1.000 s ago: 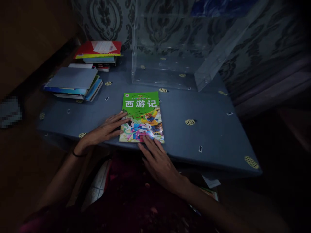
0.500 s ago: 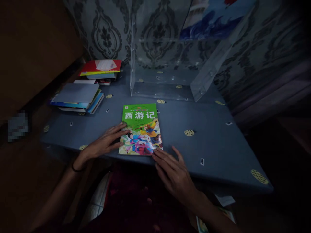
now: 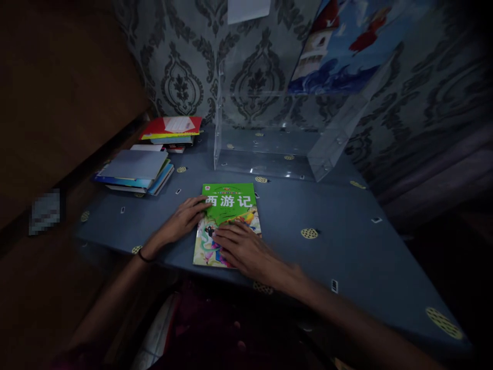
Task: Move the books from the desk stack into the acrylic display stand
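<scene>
A green picture book (image 3: 233, 190) with large white Chinese characters and a colourful illustration lies closed near the table's front edge. My left hand (image 3: 185, 218) rests at the book's left edge, its fingers stretched out onto the cover. Across the lower half of the cover lies my right hand (image 3: 244, 246), fingers extended and flat, hiding much of the illustration. Neither hand grips the book.
The table (image 3: 285, 262) has a grey-blue patterned cloth. At the left lie a stack of books with a grey cover on top (image 3: 134, 167) and one topped by a red book (image 3: 157, 126). A clear acrylic stand (image 3: 321, 162) stands behind, with a blue picture (image 3: 339, 61) above.
My right hand has moved from the book's lower right corner up and left onto the cover. The left hand stays at the left edge. The view has tilted up somewhat.
</scene>
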The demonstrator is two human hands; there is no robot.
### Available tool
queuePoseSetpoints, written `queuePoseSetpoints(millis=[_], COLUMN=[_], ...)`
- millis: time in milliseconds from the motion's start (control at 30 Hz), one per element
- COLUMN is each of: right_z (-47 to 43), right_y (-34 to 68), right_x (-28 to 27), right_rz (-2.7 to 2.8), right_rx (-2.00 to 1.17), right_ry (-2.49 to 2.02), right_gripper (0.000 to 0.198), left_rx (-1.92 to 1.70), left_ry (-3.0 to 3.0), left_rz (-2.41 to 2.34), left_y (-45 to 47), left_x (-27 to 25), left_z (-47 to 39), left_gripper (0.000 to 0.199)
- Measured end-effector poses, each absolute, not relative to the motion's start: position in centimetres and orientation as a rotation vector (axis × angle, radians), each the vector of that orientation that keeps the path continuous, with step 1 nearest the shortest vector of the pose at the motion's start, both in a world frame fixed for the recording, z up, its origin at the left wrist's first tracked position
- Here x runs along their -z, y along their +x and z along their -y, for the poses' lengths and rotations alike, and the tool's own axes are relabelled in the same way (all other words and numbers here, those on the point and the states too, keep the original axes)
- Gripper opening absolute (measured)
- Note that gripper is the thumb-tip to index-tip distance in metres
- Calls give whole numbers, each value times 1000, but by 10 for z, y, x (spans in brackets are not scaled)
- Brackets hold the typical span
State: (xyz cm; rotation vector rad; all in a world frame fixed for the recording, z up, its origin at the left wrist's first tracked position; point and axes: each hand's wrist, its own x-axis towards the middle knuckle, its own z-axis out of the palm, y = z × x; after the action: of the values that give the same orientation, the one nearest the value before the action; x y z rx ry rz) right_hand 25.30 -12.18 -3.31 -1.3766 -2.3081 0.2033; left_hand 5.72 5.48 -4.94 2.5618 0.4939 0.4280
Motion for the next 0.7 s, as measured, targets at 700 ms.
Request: queuePoseSetpoints(millis=[700], right_z=[30], right_y=[265], right_x=[45], right_rz=[2228], right_rx=[-182], right_ry=[-1534], right_gripper=[38], left_rx=[-702], left_ry=[2364], left_rz=[-622], left_y=[81], left_x=[66], left_z=[-79], left_gripper=[40])
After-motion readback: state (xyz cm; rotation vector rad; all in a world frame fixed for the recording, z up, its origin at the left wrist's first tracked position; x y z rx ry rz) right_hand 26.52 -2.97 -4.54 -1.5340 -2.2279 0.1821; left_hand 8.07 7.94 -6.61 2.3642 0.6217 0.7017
